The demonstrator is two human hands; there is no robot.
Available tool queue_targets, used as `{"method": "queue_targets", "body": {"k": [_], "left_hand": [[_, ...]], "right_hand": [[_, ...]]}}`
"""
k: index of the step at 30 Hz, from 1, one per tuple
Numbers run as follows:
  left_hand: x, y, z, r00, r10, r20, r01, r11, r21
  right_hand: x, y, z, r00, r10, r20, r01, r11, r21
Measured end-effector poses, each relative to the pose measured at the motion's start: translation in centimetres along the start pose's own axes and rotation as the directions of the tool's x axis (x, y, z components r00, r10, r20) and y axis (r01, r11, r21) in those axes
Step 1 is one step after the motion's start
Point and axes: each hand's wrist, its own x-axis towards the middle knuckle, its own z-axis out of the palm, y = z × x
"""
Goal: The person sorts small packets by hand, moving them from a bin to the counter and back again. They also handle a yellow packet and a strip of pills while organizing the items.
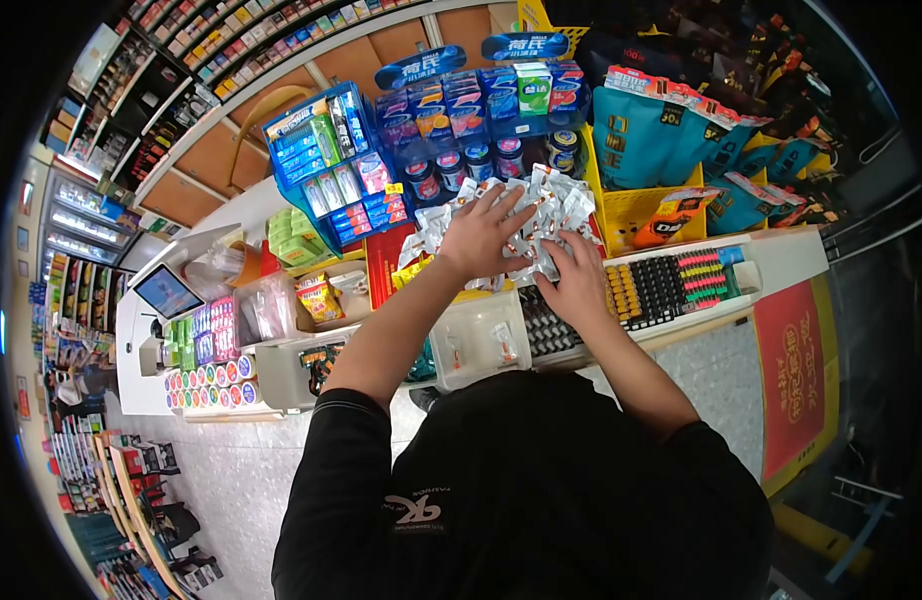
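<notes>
A heap of small silvery-white packets [559, 205] lies on the counter display. My left hand [484, 238] rests across the heap with its fingers spread, covering part of it. Lower on the same heap is my right hand [578, 285], its fingers and thumb apart against the packets at the near edge. Neither hand is visibly gripping a packet. Close below my hands sits a translucent white bin [461, 322] with a few small packets in it.
Behind the heap stand gum racks [331, 165] and several round jars [509, 158]. Yellow trays with teal pouches [636, 130] are at the right. Rows of small black, yellow and pink items [661, 288] line the front shelf; a tablet [168, 291] stands left.
</notes>
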Motion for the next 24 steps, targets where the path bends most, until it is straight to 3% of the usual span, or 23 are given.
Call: {"method": "queue_targets", "body": {"k": [5, 8, 9, 11, 12, 14, 15, 17, 18, 19, 21, 24], "left_hand": [[-0.4, 0.2, -1.7, 0.998, 0.009, -0.067, -0.009, 1.000, -0.003], [-2.2, 1.3, -4.0, 0.932, 0.044, -0.359, -0.133, 0.965, -0.228], [-3.8, 1.5, -3.9, 0.935, 0.036, -0.353, -0.125, 0.964, -0.235], [-7.5, 1.9, -3.5, 0.937, -0.129, -0.326, -0.045, 0.878, -0.476], [-9.7, 2.3, -2.9, 0.940, -0.147, -0.307, -0.024, 0.872, -0.489], [-13.7, 3.0, -1.5, 0.923, -0.350, -0.161, 0.211, 0.809, -0.548], [-15.2, 3.4, -1.0, 0.921, -0.362, -0.142, 0.229, 0.800, -0.554], [-17.7, 4.3, 0.1, 0.811, -0.536, 0.235, 0.575, 0.651, -0.497], [-18.5, 4.6, 1.0, 0.756, -0.541, 0.368, 0.654, 0.631, -0.417], [-19.6, 4.9, 2.8, 0.752, -0.542, 0.376, 0.660, 0.623, -0.420], [-21.2, 5.5, 6.1, 0.747, -0.458, 0.482, 0.647, 0.665, -0.373], [-19.8, 6.7, 9.0, 0.653, -0.424, 0.627, 0.719, 0.607, -0.339]], "right_hand": [[-0.3, 0.1, 0.1, 1.000, -0.002, -0.005, 0.002, 1.000, 0.003], [-0.2, -0.4, -1.1, 0.998, 0.066, -0.017, -0.064, 0.996, 0.060], [-0.4, -0.3, -1.5, 0.998, 0.069, -0.006, -0.069, 0.996, 0.063], [-1.2, 0.0, -2.1, 0.986, 0.106, -0.126, -0.086, 0.984, 0.157], [-1.4, -0.6, -3.2, 0.977, 0.163, -0.140, -0.128, 0.965, 0.229], [-2.3, -1.7, -5.1, 0.970, 0.156, -0.186, -0.101, 0.956, 0.275], [-3.0, -1.8, -5.3, 0.969, 0.168, -0.180, -0.100, 0.937, 0.335], [-4.8, -2.7, -5.3, 0.979, 0.190, -0.079, -0.144, 0.909, 0.392], [-5.4, -3.1, -5.3, 0.981, 0.194, -0.002, -0.173, 0.882, 0.439], [-6.0, -3.7, -5.2, 0.980, 0.196, 0.010, -0.181, 0.881, 0.437], [-6.7, -5.3, -4.3, 0.948, 0.125, 0.293, -0.276, 0.781, 0.560], [-6.7, -7.0, -2.5, 0.793, -0.023, 0.609, -0.405, 0.727, 0.554]]}}
